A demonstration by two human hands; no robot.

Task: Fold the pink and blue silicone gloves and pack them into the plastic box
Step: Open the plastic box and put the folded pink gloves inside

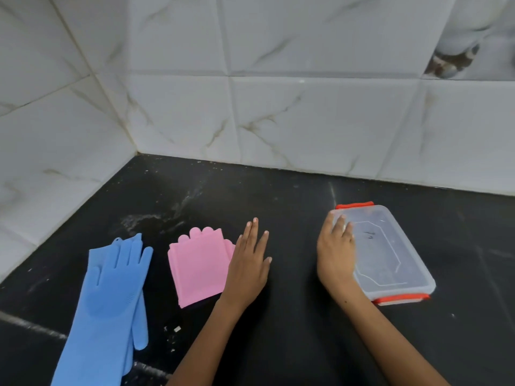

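Our right hand [335,246] lies on the near-left corner of the plastic box [390,254], fingers spread over its clear lid and thumb down the side; it rests rather than clenches, and we cannot tell whether the fingers have hooked the lid's edge. Our left hand [248,267] is flat and open, grasping nothing, just beside the right edge of the folded pink gloves [199,267], perhaps touching them.

The box sits on the dark counter [278,196] with its lid on and both red clips [401,298] at the ends, well to the right of the gloves. We judge the step in hand to be opening it: steady the base, free each clip, then lift the lid straight so the light box does not skid.

The blue gloves [111,296] lie unfolded, stacked, at the far left. They will need folding as compactly as the pink to fit.
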